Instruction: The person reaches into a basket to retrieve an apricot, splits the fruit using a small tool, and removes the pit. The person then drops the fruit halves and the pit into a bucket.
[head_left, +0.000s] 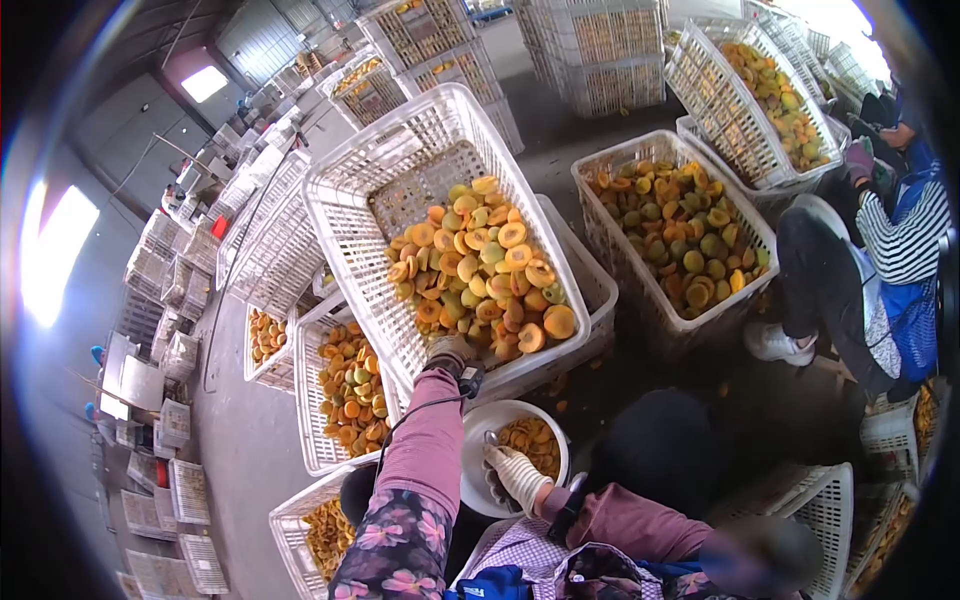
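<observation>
My left hand (449, 353), in a dark glove with a pink sleeve, reaches to the near rim of a tilted white plastic crate (345, 215) holding halved orange and yellow-green fruit (487, 275). Its fingers curl at the edge of the fruit pile; whether they hold a piece is hidden. My right hand (516, 474), in a white glove, lies inside a white bowl (476, 425) of fruit pieces and grips a small metal tool (490, 438). A thin cable runs along my left sleeve.
More white crates of fruit stand around: one to the right (605, 235), one behind it (700, 85), others at lower left (305, 400). A seated person in a striped top (905, 245) works at the right. Stacked empty crates line the back and the left.
</observation>
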